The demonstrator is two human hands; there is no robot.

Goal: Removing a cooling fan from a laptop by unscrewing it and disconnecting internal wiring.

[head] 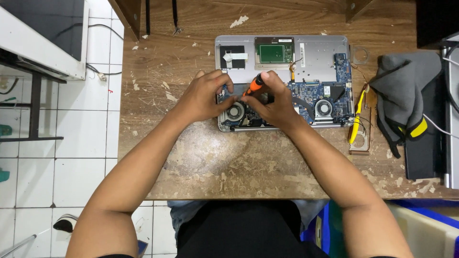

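— Hands first: what is each one doing?

— Right hand (275, 107) is gripping an orange-and-black screwdriver (254, 86), fingers clamped around its handle, the tip angling down onto the opened laptop (287, 81). Left hand (205, 95) is resting on the laptop's left part beside a round cooling fan (235, 112); its fingers are curled together against the chassis, though whether they are pinching anything cannot be told.

— Where is the laptop lying?

— It is lying bottom-up, cover removed, at the middle of the desk (229, 162), toward the far edge. A blue circuit board (330, 91) is showing on its right part, with a second fan (323, 108) near the front edge.

— Any labels or markings?

— A green rectangular panel (274, 51) is sitting at the top centre of the shell, a black square patch with a white strip (233, 56) to its left, and a narrow white label (301, 49) to its right.

— And around it?

— A yellow-handled tool (356, 119) is lying just right of the laptop, and a grey cloth (406, 91) is bunching farther right. The desk is worn, scuffed brown wood, flecked with pale chips. White floor tiles (95, 143) are showing on the left.
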